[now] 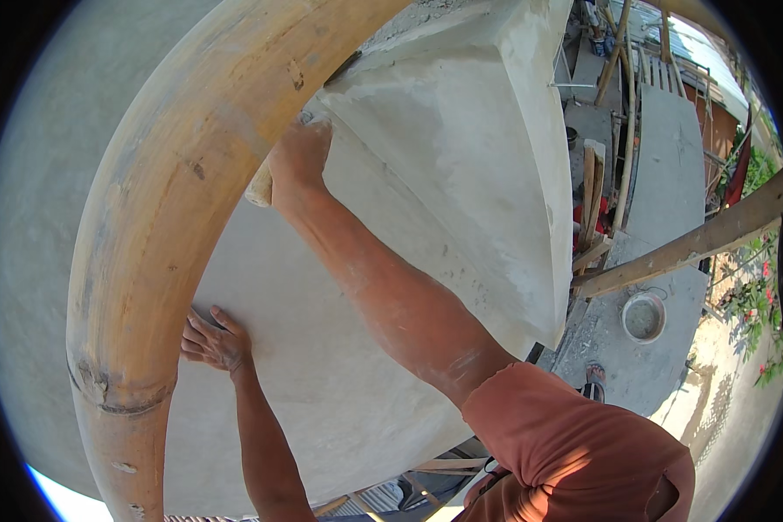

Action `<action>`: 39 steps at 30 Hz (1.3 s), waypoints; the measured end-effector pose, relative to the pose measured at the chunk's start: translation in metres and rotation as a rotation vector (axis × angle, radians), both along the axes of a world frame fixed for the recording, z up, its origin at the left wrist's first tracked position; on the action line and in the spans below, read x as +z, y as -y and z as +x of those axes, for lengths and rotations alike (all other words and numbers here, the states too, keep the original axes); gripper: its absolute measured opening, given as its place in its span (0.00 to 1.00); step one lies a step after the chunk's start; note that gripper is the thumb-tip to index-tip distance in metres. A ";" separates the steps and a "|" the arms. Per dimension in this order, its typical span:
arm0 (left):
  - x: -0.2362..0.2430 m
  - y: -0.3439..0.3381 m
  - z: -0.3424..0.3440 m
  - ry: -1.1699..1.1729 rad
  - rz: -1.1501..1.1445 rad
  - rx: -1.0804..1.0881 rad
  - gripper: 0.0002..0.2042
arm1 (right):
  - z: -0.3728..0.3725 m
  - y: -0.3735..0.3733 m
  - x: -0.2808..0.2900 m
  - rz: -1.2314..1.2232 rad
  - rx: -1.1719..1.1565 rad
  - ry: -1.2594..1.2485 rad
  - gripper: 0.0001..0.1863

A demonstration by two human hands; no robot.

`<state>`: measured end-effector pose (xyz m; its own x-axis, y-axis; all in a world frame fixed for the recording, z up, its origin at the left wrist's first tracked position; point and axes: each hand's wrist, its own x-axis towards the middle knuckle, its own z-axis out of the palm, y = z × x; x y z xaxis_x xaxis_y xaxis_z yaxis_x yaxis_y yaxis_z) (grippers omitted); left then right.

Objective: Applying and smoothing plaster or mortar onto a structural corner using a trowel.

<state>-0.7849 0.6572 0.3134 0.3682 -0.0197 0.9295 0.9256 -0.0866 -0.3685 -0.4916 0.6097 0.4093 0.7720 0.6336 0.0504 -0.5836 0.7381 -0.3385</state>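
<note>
My right hand (303, 152) is closed around the pale, rounded handle (259, 188) of a trowel, held against the grey plastered wall (278, 270). A dark thin edge (343, 68), seemingly its blade, shows beside a plastered ledge (435, 113); the bamboo pole hides the rest. Lower down, my left hand (217, 339) lies flat on the wall with its fingers spread, fingertips partly behind the pole. Grey plaster dust marks both hands.
A thick bamboo pole (161, 209) crosses close in front of the wall. To the right, a wooden beam (687, 248) slants over grey boards (665, 174). A round bucket (644, 317) of grey mix stands there, near my foot (594, 374). Plants (757, 296) grow beyond.
</note>
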 end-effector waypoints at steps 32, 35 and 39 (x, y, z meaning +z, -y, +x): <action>0.000 0.000 0.003 0.012 0.007 -0.012 0.27 | -0.007 -0.005 -0.006 0.147 0.081 0.012 0.12; 0.000 0.001 0.002 0.000 0.010 0.002 0.28 | -0.003 -0.012 -0.005 0.198 0.071 0.009 0.12; 0.001 0.003 0.004 -0.005 0.010 0.004 0.28 | -0.003 -0.010 -0.002 0.142 0.114 -0.012 0.13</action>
